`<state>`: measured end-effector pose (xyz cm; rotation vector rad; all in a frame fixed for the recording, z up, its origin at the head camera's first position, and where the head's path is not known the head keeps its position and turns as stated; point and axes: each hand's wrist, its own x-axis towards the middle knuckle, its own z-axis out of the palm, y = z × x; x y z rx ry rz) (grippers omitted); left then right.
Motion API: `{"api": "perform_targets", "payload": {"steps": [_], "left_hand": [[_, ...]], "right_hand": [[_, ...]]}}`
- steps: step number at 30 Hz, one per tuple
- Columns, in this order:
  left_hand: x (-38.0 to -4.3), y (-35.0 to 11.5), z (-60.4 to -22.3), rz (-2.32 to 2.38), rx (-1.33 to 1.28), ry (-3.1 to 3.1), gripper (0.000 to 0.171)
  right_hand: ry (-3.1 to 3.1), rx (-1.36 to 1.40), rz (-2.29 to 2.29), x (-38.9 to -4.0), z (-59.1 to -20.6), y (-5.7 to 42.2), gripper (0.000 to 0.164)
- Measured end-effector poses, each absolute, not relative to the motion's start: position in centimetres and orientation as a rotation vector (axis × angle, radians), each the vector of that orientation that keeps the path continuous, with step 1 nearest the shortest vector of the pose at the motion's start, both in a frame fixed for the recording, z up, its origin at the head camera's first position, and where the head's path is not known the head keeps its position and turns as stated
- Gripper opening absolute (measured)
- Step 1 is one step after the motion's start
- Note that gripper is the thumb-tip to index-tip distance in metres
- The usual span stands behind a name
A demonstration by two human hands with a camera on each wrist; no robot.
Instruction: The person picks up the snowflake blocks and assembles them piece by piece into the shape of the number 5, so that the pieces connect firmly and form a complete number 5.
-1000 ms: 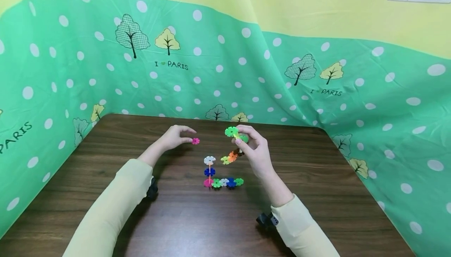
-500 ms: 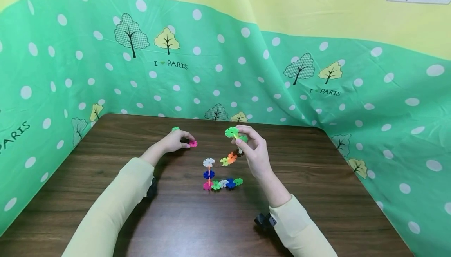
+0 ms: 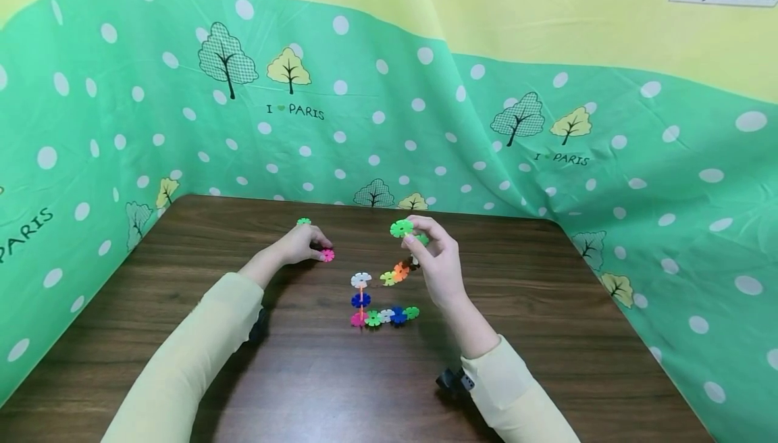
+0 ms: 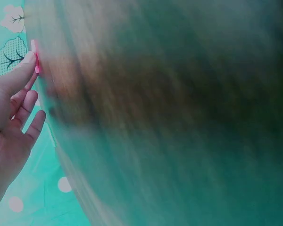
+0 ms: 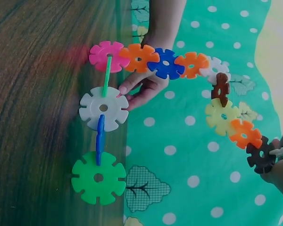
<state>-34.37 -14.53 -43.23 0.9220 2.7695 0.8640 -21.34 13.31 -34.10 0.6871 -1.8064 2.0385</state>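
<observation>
Between thumb and fingertips, my left hand (image 3: 302,244) pinches a small pink snowflake disc (image 3: 327,254); the left wrist view shows that disc (image 4: 36,56) edge-on. My right hand (image 3: 439,257) grips the upper end of a chain of notched snowflake discs, near two green discs (image 3: 401,228). From there the chain curves down through a yellow disc (image 3: 387,279), white disc (image 3: 361,279) and pink disc (image 3: 358,319) to an end green disc (image 3: 411,312). Up close, the right wrist view shows the links, including a blue disc (image 5: 166,63) and a dark brown disc (image 5: 261,154) by my fingers.
One loose green disc (image 3: 304,221) is partly hidden behind my left hand, near the far edge of the brown wooden table (image 3: 328,389). A green polka-dot cloth (image 3: 377,139) hangs behind and along both sides.
My left hand has shifted slightly left and nearer with the pink disc, uncovering the green disc behind it. My right hand and the chain stay nearly still.
</observation>
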Motion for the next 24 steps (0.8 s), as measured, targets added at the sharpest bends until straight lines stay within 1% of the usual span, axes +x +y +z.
{"api": "perform_targets", "payload": {"steps": [4, 10, 16, 24], "left_hand": [[-34.2, -14.5, -43.3, 0.811, 0.948, 2.769, 0.019], [-33.8, -14.4, -43.0, 0.781, 0.904, 2.744, 0.016], [-33.7, -14.6, -42.8, 0.86, 0.82, 2.711, 0.02], [-33.4, -15.4, -42.1, 1.036, 0.785, 2.734, 0.021]], "right_hand": [[-1.837, 0.634, 2.03, -21.4, -34.2, 13.3, 0.014], [-1.829, 0.617, 2.04, -21.5, -34.2, 13.3, 0.012], [-1.805, 0.6, 2.04, -21.4, -34.0, 13.1, 0.008], [-1.776, 0.63, 2.034, -21.4, -33.8, 13.0, 0.007]]}}
